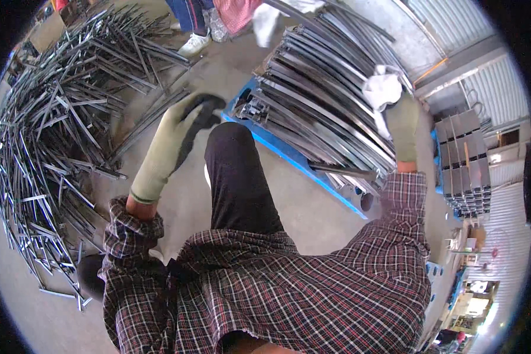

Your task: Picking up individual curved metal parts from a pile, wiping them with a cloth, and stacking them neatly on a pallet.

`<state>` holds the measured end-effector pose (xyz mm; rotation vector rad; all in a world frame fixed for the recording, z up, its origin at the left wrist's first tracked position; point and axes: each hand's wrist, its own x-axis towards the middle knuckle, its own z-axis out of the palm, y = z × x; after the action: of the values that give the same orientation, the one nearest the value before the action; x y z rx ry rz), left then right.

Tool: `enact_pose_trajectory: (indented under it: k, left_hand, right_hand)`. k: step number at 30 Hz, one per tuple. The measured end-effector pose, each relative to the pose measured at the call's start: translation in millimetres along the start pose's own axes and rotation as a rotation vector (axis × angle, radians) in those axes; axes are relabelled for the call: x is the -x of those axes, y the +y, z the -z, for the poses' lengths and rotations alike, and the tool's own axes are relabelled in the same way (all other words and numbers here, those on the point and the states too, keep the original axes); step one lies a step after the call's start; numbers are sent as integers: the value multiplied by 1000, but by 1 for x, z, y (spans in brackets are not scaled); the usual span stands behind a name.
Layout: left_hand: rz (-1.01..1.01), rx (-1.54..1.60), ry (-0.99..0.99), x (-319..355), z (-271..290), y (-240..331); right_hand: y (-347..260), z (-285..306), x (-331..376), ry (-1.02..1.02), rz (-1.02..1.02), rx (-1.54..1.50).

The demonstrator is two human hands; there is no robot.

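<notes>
My left hand [187, 121], in a pale green glove with a dark coated palm, hovers over the floor beside my raised knee. Its fingers are bent loosely and apart, with nothing visible between them. On the right, my right hand [403, 121], gloved alike, is closed on a white cloth [383, 89], which bunches above the fingers and hangs down. The cloth is over the right end of a stack of long dark metal bars [318, 88]; whether it touches them I cannot tell. The bars lie on a blue pallet [295, 160].
A large tangled heap of thin metal pieces [53, 135] covers the floor at left. Another person's leg and white shoe [193, 45] show at the far side, near a second white cloth [265, 25]. Stacked dark panels [463, 159] stand at right by a corrugated wall [507, 218].
</notes>
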<state>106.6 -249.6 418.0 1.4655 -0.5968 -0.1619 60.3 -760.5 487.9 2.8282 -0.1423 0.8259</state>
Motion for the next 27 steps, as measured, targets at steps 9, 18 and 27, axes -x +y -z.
enact_pose_trajectory:
  k: [9,18,27]
  left_hand:
    - [389,1,125,88,69,-68]
    - [413,-132,292,130,162,-67]
    - [603,381,959,223,241,-229]
  right_hand:
    - [13,-65,31,32,-99,43]
    - [-102,-83,-12,5,66,144]
    - [-374,7,-24,-159,637,-815]
